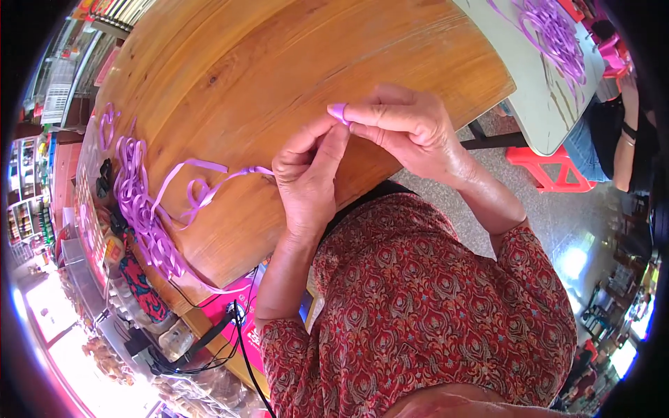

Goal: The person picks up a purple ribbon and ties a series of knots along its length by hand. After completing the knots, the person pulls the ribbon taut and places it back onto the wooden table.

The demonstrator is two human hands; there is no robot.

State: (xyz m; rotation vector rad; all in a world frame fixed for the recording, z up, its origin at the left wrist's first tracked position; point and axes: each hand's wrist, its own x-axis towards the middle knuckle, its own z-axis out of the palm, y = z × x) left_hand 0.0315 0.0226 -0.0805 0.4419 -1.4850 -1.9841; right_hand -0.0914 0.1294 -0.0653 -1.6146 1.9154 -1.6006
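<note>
My two hands meet above the wooden table [279, 66], fingertips together. A purple ribbon [339, 111] wraps over the tip of my right index finger. My right hand [411, 132] pinches it there, thumb beneath. My left hand [310, 174] has its thumb and index finger pressed against the ribbon from the other side, the remaining fingers curled in. From behind those curled fingers a ribbon tail [237, 173] runs left in loose curls across the wood. It leads toward a long tangled heap of purple ribbon [143, 195] at the table's left edge.
At the upper right a white table [540, 104] carries another bundle of purple ribbon [554, 38]. Below it stands a red plastic stool [550, 171], beside a seated person in blue jeans [585, 150]. Black cables [240, 334] and a pink box [226, 313] lie left of my body.
</note>
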